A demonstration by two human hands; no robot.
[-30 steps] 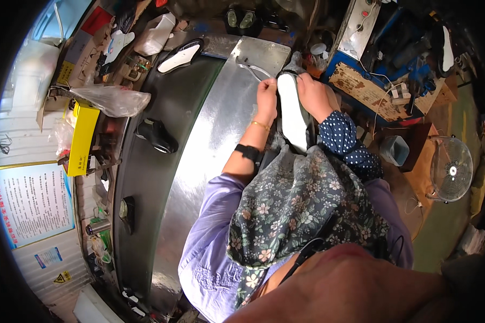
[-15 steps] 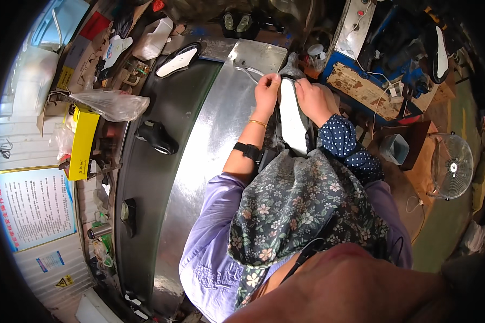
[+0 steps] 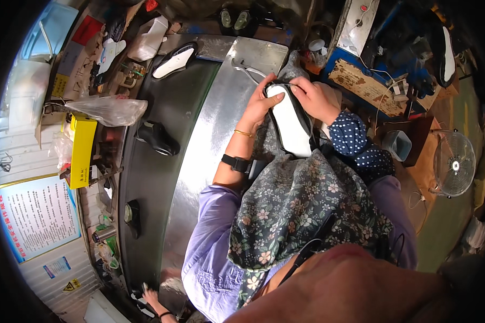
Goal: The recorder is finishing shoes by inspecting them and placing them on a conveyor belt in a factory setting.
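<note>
My apron (image 3: pixel 302 210) hides the shoe's (image 3: pixel 291 121) heel end. I hold the shoe sole-up over the bench's (image 3: pixel 210 124) near edge, toe outward. My left hand (image 3: pixel 261 102) cups its left side, fingers wrapped on it; my right hand (image 3: pixel 315 99) pinches the toe. The belt (image 3: pixel 145 177) beyond carries another shoe (image 3: pixel 157 137).
</note>
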